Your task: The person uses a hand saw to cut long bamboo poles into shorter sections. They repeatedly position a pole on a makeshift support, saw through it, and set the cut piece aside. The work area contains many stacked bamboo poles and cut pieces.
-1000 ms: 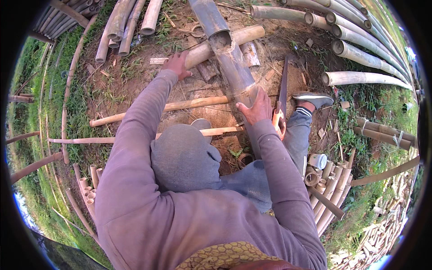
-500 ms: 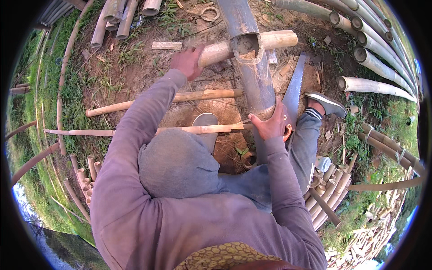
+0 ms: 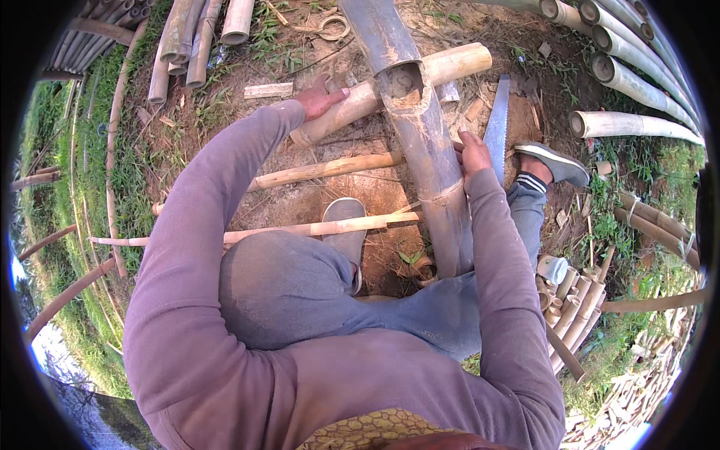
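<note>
A thick dark bamboo pole [image 3: 442, 176] slopes down toward my legs, with a rough-edged notch cut in its upper side. Crosswise at the notch sits a shorter pale bamboo piece [image 3: 457, 65], jutting out on both sides. My left hand [image 3: 319, 99] lies against its left part, thumb on top and fingers spread apart. Against the thick pole's right side is my right hand [image 3: 474, 154], its fingers stretched out; their undersides are hidden. Just beyond it a handsaw [image 3: 496, 124] lies on the ground, its handle covered by my forearm.
Two thin bamboo strips, an upper one [image 3: 326, 170] and a lower one [image 3: 315, 227], lie left of the thick pole. Long bamboo poles [image 3: 637, 127] are laid out at upper right, others [image 3: 202, 37] at upper left. Short bamboo lengths [image 3: 574, 307] and a whitish container [image 3: 553, 268] are by my right elbow.
My left hand has loosened and spread its fingers, baring the pale bamboo's left end. My right hand has moved up along the thick pole and off its top to the right side.
</note>
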Demonstrator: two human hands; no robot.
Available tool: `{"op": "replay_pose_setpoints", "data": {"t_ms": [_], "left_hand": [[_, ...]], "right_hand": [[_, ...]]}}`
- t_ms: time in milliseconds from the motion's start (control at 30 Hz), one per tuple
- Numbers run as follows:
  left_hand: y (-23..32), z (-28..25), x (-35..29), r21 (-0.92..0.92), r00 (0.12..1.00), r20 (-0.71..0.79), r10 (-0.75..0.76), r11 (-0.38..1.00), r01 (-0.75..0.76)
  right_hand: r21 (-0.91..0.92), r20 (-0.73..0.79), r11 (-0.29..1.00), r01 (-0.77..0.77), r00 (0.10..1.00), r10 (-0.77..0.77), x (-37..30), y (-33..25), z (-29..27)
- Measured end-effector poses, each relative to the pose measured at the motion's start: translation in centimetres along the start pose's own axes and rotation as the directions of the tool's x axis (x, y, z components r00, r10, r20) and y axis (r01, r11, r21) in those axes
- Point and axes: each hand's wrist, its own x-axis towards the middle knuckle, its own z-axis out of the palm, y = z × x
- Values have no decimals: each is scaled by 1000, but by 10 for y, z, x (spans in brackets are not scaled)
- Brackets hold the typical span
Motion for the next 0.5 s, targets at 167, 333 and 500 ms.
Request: {"op": "replay_pose_setpoints", "data": {"t_ms": [167,333,500], "left_hand": [[-3,-2,32,-110,999,-23,-35,993,33],[5,9,37,-19,988,33,-149,989,150],[13,9,32,-112,987,-9,-158,981,156]], "right_hand": [[415,136,884,-216,975,175,75,-20,39],[407,-18,899,-161,983,184,95,-21,62],[476,-4,869,-132,988,152,85,-36,61]]}}
